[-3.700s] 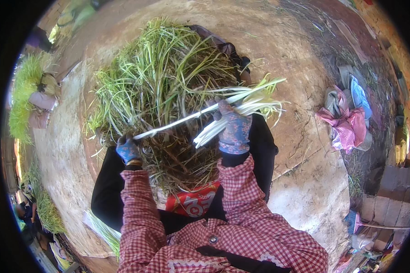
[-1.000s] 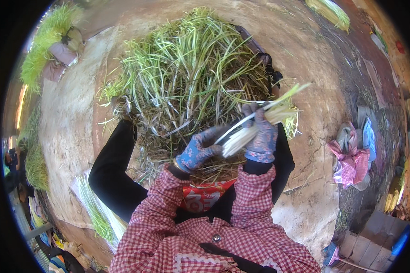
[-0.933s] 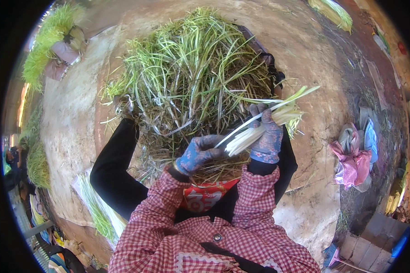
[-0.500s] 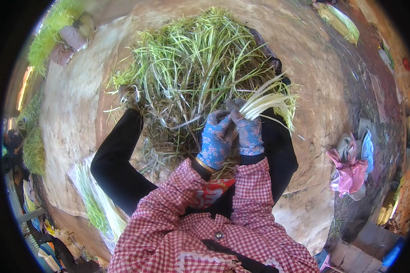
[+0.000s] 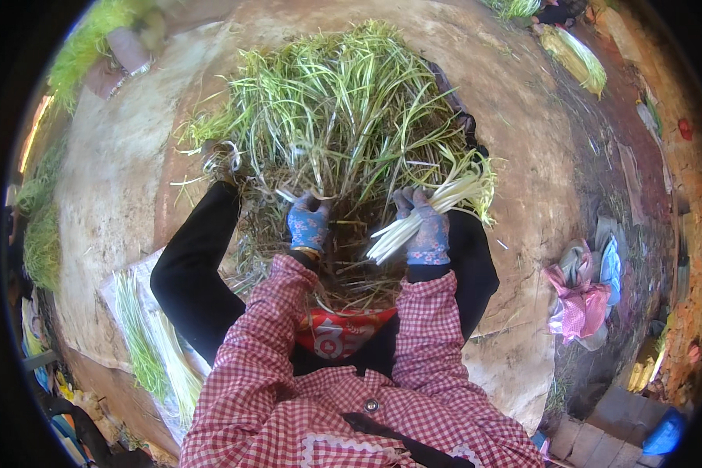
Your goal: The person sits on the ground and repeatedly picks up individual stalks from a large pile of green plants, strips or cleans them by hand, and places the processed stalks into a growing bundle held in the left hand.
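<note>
A big heap of long green stalks with brown dry husks (image 5: 343,117) lies on the ground between my knees. My right hand (image 5: 423,230), in a blue patterned glove, grips a bundle of peeled white-stemmed green stalks (image 5: 437,204) that points up and to the right. In a matching glove, my left hand (image 5: 307,222) reaches into the near edge of the heap, fingers closed among the stalks; whether it holds one I cannot tell.
Cleaned stalks lie in a row on a pale sheet (image 5: 144,335) at my lower left. Pink and blue cloths (image 5: 585,288) are piled on the dirt at the right. Another green bundle (image 5: 573,58) lies at the top right, and more greens (image 5: 86,43) at the top left.
My hands came together over the bundle, then parted. The left hand has moved left into the heap, while the right hand still holds the white-stemmed bundle.
</note>
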`<move>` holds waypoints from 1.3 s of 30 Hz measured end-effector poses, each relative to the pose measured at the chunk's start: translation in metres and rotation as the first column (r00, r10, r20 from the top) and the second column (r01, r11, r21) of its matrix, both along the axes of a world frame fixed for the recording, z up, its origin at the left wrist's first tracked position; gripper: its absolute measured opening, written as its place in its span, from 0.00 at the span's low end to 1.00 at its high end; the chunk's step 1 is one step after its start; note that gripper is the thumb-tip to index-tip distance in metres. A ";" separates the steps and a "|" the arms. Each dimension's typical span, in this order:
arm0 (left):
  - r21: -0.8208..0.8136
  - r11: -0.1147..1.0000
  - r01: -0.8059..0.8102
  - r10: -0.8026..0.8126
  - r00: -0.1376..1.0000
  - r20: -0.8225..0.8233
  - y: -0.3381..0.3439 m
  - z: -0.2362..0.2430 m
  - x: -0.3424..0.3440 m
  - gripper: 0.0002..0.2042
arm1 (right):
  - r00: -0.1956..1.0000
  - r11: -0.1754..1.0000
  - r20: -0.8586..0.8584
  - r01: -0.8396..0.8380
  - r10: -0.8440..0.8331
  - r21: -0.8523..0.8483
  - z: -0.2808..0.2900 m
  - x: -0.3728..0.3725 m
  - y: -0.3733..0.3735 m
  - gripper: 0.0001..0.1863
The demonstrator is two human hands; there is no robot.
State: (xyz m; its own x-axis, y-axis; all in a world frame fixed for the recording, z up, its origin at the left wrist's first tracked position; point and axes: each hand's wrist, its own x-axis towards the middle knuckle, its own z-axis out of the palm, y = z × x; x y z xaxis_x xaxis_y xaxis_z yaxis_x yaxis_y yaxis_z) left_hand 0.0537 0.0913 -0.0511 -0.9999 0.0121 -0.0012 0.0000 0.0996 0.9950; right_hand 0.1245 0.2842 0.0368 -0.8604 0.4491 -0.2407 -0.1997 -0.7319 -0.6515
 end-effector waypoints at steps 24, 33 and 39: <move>0.331 0.917 0.221 -0.203 0.975 -0.087 0.043 0.113 0.040 0.07 | 0.991 0.988 -0.055 0.117 -0.123 -0.099 0.039 0.018 0.019 0.09; -0.006 0.941 0.338 -0.322 0.889 -0.325 0.070 0.113 0.054 0.10 | 0.987 0.993 0.153 0.034 -0.052 0.115 0.048 0.018 0.015 0.17; -0.273 0.913 0.303 -0.400 0.800 -0.447 0.084 0.135 0.049 0.11 | 0.941 0.899 0.302 0.007 -0.154 0.438 0.056 0.019 0.013 0.14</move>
State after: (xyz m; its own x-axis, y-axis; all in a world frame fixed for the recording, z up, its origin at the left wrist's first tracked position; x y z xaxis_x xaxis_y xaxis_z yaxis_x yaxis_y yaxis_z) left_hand 0.1025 0.1757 0.0842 -0.7969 0.4107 0.4430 0.5453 0.1737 0.8200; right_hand 0.1440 0.2977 0.0925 -0.7250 0.6351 -0.2665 0.0277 -0.3597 -0.9327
